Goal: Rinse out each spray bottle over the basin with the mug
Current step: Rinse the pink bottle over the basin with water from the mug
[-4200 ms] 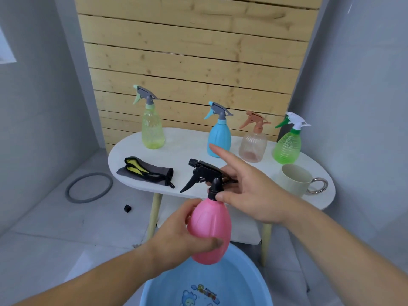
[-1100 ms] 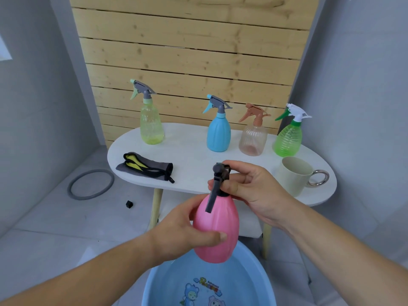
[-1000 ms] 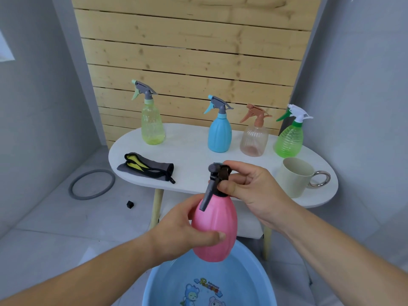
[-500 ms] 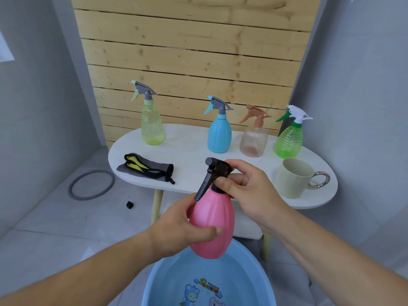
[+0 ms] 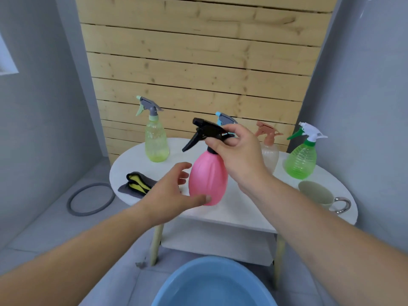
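Note:
The pink spray bottle point(image 5: 208, 177) with a black trigger head point(image 5: 205, 129) is upright over the front of the white table point(image 5: 242, 210); whether its base rests there I cannot tell. My right hand point(image 5: 238, 155) grips its neck and head. My left hand point(image 5: 170, 193) is loosened beside it, fingers spread and only the thumb touching the bottle's lower side. The beige mug point(image 5: 318, 193) stands at the table's right end. The blue basin point(image 5: 212, 283) sits on the floor below me.
Along the back of the table stand a yellow-green bottle point(image 5: 155, 142), a blue bottle point(image 5: 223, 118) mostly hidden behind my right hand, a peach bottle point(image 5: 269, 155) and a green bottle point(image 5: 301, 160). A grey-yellow cloth point(image 5: 136, 184) lies at left. A grey ring point(image 5: 90, 199) lies on the floor.
The pink bottle has gone up and forward from above the basin to over the table. My left hand has let go of its body and spread its fingers. My right hand keeps hold of the head.

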